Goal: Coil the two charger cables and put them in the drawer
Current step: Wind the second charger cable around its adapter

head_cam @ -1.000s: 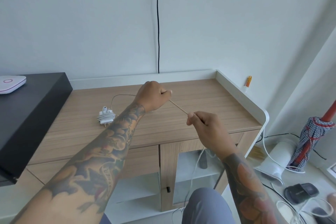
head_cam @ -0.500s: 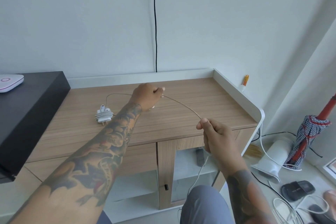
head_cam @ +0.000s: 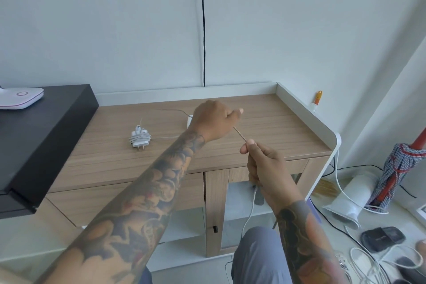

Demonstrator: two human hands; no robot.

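A white charger with its cable wound around it [head_cam: 139, 139] lies on the wooden cabinet top [head_cam: 276, 127], left of my arms. My left hand [head_cam: 213, 122] is closed on a second thin white cable [head_cam: 240, 135] above the middle of the top. A white plug [head_cam: 189, 120] shows just behind that hand. A short taut stretch of cable runs down right to my right hand [head_cam: 260, 161], which pinches it near the front edge. From the right hand the cable hangs down in front of the cabinet's glass door [head_cam: 237, 212]. The drawer front [head_cam: 92, 198] below the top is closed.
A black unit [head_cam: 39, 136] with a white and pink device [head_cam: 20, 97] stands at the left. A black wire [head_cam: 203, 23] runs down the wall. On the floor at the right are a white appliance [head_cam: 352, 198], a mop [head_cam: 401, 168], slippers and loose white cables [head_cam: 378, 260].
My right hand has moved up and left toward my left hand, shortening the cable stretch between them. The left hand stays closed on the cable.
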